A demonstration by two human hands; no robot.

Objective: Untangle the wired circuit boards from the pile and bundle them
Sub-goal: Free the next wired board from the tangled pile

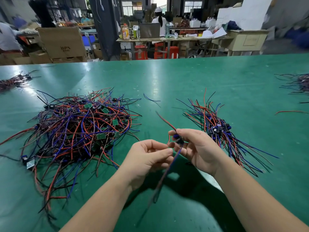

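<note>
Board w/ leads point(178, 140) is being held above counter point(184, 77), between pile point(80, 128) at left and bundle point(217, 129) at right. It is being clamped by right hand point(199, 151) fingers point(185, 132). Its red lead is being pinched by left hand point(147, 158) fingers point(164, 152), prob. for straightening before bundling.

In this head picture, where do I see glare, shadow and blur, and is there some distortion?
Head view: white glare streaks lie on the shiny green table top; a dark shadow falls below the left hand and right hand; the red and blue wires hanging from them are motion-blurred; the corners smear, and the table's far edge curves slightly, wide-angle distortion.
</note>
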